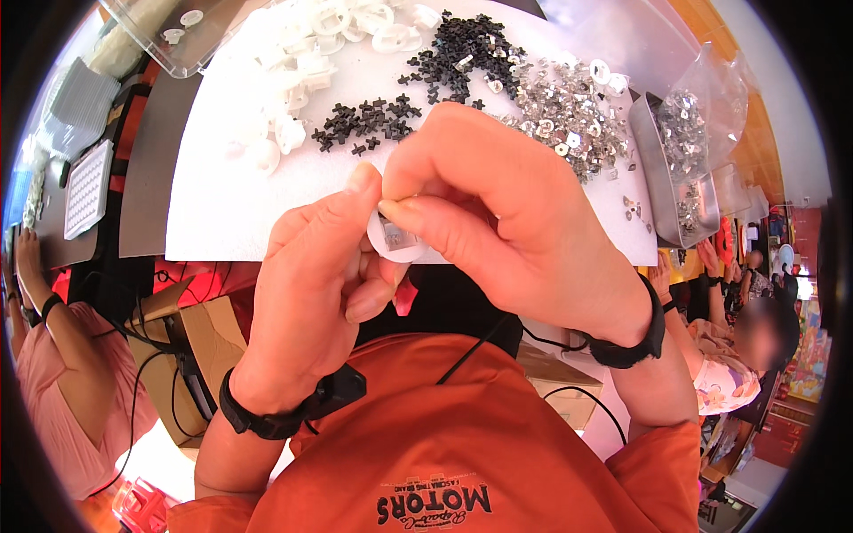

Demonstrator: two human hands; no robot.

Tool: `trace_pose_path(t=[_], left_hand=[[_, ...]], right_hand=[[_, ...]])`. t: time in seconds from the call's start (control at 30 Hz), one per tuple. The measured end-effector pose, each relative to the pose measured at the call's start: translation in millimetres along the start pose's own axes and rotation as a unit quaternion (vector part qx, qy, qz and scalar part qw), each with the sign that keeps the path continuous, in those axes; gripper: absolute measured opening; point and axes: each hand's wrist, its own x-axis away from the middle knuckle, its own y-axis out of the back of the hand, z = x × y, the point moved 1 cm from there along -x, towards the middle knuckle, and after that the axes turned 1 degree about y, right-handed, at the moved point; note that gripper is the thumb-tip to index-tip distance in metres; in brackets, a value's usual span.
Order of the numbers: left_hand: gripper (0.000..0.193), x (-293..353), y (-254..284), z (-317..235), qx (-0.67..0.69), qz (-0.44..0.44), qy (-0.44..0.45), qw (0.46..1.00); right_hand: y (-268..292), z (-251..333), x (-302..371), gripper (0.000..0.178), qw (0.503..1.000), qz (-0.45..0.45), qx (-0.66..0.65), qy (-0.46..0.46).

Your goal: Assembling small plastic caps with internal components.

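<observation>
Close above the near edge of the white work sheet, my left hand (324,244) grips a small round white plastic part (388,243) between thumb and fingers. A shiny metal piece (400,236) shows inside it. My right hand (498,209) is closed in a pinch at the part's upper rim, thumb and forefinger on a tiny dark piece (384,206) mostly hidden by the fingertips. Just beyond the hands lie loose black cross-shaped pieces (369,120). To their right is a heap of small shiny metal pieces (569,111).
White round plastic parts (306,67) are spread at the far left of the sheet (222,209). A larger black pile (466,53) lies at the back. A metal tray (666,169) of metal pieces stands right. People sit on both sides; a cardboard box (213,333) is below left.
</observation>
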Motion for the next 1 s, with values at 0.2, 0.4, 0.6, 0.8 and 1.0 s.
trace_pose_path(t=[0.2,0.4,0.6,0.8,1.0], left_hand=[[0.040,0.2,-0.7,2.2,-0.034,0.023,0.007,0.999],[0.042,-1.5,2.5,-4.5,-0.117,0.030,-0.027,0.992],[0.037,-1.5,4.0,-2.4,-0.118,0.071,-0.059,0.989],[0.033,4.1,7.9,-5.7,-0.149,0.082,-0.042,0.985],[0.034,5.3,7.4,-1.2,-0.146,0.070,-0.057,0.985]], right_hand=[[7.0,0.9,0.6,0.016,0.911,0.084,-0.274,-0.295],[10.3,2.4,7.4,0.020,0.924,0.081,-0.173,-0.331],[3.3,-0.1,15.9,0.020,0.929,0.056,-0.198,-0.307],[-2.9,2.4,21.0,0.019,0.936,0.032,-0.182,-0.299],[-5.1,2.6,23.0,0.021,0.953,0.023,-0.138,-0.268]])
